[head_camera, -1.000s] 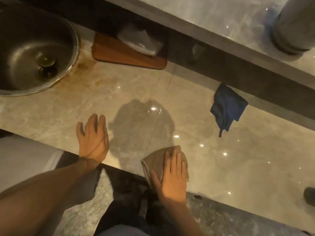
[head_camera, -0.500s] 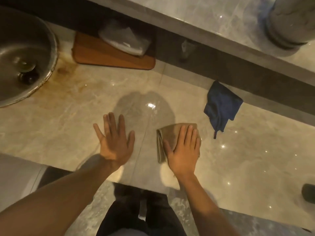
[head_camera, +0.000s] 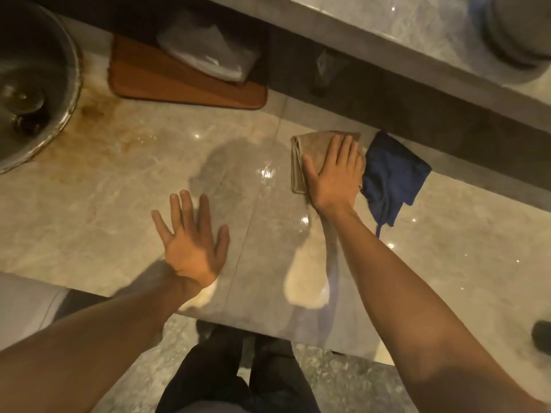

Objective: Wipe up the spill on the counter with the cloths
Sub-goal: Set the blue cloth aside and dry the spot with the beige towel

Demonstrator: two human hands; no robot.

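A folded tan cloth (head_camera: 310,153) lies on the glossy marble counter (head_camera: 119,186), far of centre. My right hand (head_camera: 334,174) presses flat on top of it, fingers together and pointing away. A crumpled blue cloth (head_camera: 393,177) sits just right of that hand, touching its edge. My left hand (head_camera: 190,239) rests flat on the bare counter near the front edge, fingers spread, holding nothing. A wet sheen (head_camera: 268,171) glints on the stone between the hands. Brownish stains (head_camera: 95,114) mark the counter beside the sink.
A round metal sink (head_camera: 32,90) is set in at the far left. A wooden board (head_camera: 179,84) with a clear bag (head_camera: 208,52) on it stands at the back. A dark upstand and raised ledge (head_camera: 387,34) run behind. A dark object (head_camera: 541,335) sits at the right edge.
My right hand has pushed the tan cloth from the front edge away across the counter, up against the blue cloth. My left hand has shifted right and spread its fingers.
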